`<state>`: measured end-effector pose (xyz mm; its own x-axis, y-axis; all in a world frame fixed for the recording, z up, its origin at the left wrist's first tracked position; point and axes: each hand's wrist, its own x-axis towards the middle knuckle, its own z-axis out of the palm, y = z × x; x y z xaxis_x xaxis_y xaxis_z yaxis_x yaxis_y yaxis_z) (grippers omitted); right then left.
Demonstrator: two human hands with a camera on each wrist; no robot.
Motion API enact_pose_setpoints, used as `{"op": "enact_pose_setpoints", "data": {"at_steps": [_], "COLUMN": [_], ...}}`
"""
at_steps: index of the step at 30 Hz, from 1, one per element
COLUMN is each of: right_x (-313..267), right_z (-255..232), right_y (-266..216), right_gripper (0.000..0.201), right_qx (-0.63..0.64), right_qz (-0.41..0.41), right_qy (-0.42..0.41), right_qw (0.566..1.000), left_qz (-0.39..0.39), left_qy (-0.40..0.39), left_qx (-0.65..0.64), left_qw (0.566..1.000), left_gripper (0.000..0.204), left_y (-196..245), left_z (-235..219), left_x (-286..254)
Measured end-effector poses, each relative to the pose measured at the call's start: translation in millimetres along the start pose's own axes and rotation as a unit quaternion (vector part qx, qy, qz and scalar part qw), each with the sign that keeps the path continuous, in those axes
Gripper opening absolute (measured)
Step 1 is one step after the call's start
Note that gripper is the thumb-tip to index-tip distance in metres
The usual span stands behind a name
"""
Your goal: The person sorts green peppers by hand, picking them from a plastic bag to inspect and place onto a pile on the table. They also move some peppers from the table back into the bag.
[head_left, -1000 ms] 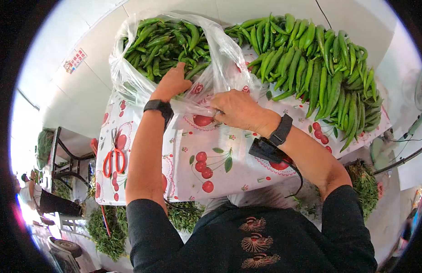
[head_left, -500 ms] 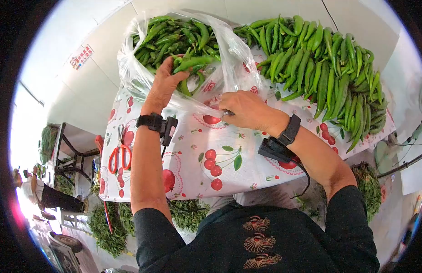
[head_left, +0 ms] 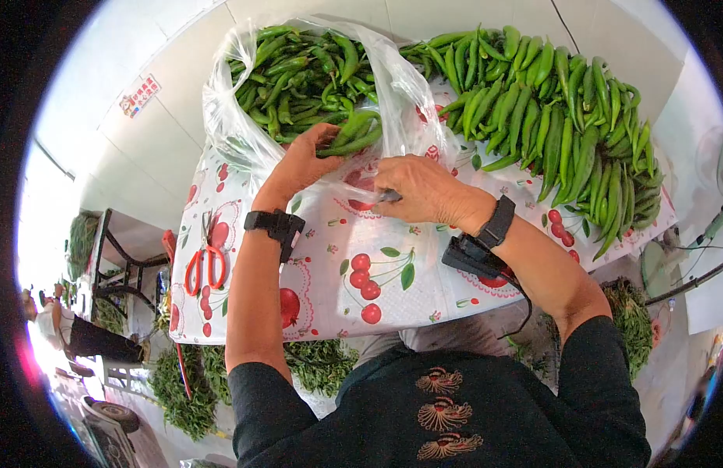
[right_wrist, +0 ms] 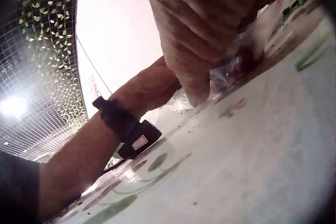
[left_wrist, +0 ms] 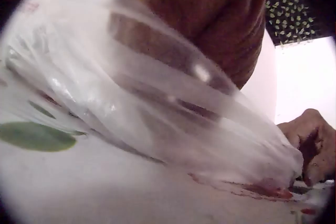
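Note:
A clear plastic bag (head_left: 229, 117) full of green peppers (head_left: 287, 78) lies open at the table's back left. Inside its mouth, the left hand (head_left: 303, 165) has its fingers curled round a few green peppers (head_left: 354, 134). The right hand (head_left: 428, 189) pinches the bag's near edge, with a small dark object between its fingers, too hidden to name. In the left wrist view, bag plastic (left_wrist: 173, 113) crosses in front of the left hand (left_wrist: 210, 19). The right wrist view shows the right hand (right_wrist: 202, 29) low over the cloth, its fingertips at the plastic.
Rows of green peppers (head_left: 564, 132) cover the table's back right. Red-handled scissors (head_left: 205, 269) lie at the left on the cherry-print tablecloth (head_left: 393, 300). Leafy bundles (head_left: 182, 394) are on the floor below the table, and a black metal frame (head_left: 124, 273) stands farther left.
The left hand has lifted peppers from the pile and brought them down toward the bag's near edge, near the right hand. The right hand still grips the bag. The head view has shifted slightly.

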<state>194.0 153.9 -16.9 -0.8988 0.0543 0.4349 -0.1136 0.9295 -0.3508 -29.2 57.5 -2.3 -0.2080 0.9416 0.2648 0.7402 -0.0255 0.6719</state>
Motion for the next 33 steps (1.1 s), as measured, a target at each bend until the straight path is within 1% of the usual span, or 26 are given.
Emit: {"op": "enact_pose_setpoints", "data": {"at_steps": [4, 6, 9, 13, 15, 16, 18, 19, 21, 22, 24, 25, 27, 28, 29, 30, 31, 32, 33], "right_x": [0, 0, 0, 1, 1, 1, -1, -1, 1, 1, 0, 0, 0, 0, 1, 1, 0, 0, 0], "right_z": [1, 0, 0, 1, 2, 3, 3, 3, 3, 3, 3, 3, 5, 5, 4, 4, 4, 4, 4], "right_y": [1, 1, 0, 1, 2, 2, 2, 3, 3, 2, 2, 2, 2, 2, 3, 2, 1, 0, -2], "right_gripper": [0.025, 0.027, 0.027, 0.027, 0.026, 0.026, 0.023, 0.023, 0.023, 0.023, 0.022, 0.022, 0.018, 0.018, 0.019, 0.021, 0.021, 0.022, 0.023], "right_qx": [0.005, -0.001, 0.01, 0.013, 0.007, 0.006, 0.013, 0.013, 0.018, 0.018, 0.024, 0.025, 0.025, 0.026, 0.022, 0.017, 0.018, 0.042, 0.065], "right_qz": [-0.002, -0.009, 0.001, 0.0, -0.01, -0.011, -0.008, -0.007, 0.001, 0.001, 0.01, 0.012, -0.016, -0.015, -0.005, 0.005, 0.005, -0.002, -0.01], "right_qy": [-0.004, 0.002, -0.004, -0.007, 0.012, 0.012, 0.011, 0.011, 0.008, 0.007, 0.011, 0.011, 0.036, 0.036, 0.023, 0.011, 0.011, 0.044, 0.078], "right_qw": [1.0, 1.0, 1.0, 1.0, 1.0, 1.0, 1.0, 1.0, 1.0, 1.0, 1.0, 1.0, 0.999, 0.999, 0.999, 1.0, 1.0, 0.998, 0.995], "left_qz": [0.015, -0.04, -0.028, -0.034, -0.079, -0.078, -0.061, -0.06, -0.03, -0.03, 0.001, 0.001, 0.035, 0.037, 0.036, 0.006, -0.025, -0.02, -0.02], "left_qy": [-0.014, 0.009, -0.007, -0.002, 0.0, 0.001, 0.035, 0.034, 0.062, 0.062, 0.138, 0.137, 0.179, 0.196, 0.196, 0.162, 0.128, 0.097, 0.098], "left_qx": [-0.026, 0.048, 0.082, 0.097, 0.179, 0.179, 0.146, 0.146, 0.126, 0.125, 0.102, 0.101, -0.047, -0.094, -0.094, -0.178, -0.259, -0.281, -0.281], "left_qw": [0.999, 0.998, 0.996, 0.995, 0.981, 0.981, 0.987, 0.987, 0.99, 0.99, 0.985, 0.985, 0.982, 0.975, 0.975, 0.971, 0.957, 0.955, 0.955], "left_gripper": [0.063, 0.062, 0.067, 0.071, 0.067, 0.067, 0.062, 0.062, 0.057, 0.057, 0.051, 0.051, 0.044, 0.04, 0.04, 0.037, 0.034, 0.032, 0.032], "left_y": [19, 31, 31, 29, 33, 33, 34, 35, 38, 38, 41, 44, 50, 45, 44, 46, 47, 49, 49], "left_z": [4, 4, 2, 6, 10, 10, 12, 13, 13, 13, 12, 10, 3, 5, 3, 1, -2, -4, -5], "left_x": [-9, -15, -14, -13, -14, -14, -13, -14, -16, -16, -14, -14, -16, -15, -16, -18, -19, -20, -21]}}
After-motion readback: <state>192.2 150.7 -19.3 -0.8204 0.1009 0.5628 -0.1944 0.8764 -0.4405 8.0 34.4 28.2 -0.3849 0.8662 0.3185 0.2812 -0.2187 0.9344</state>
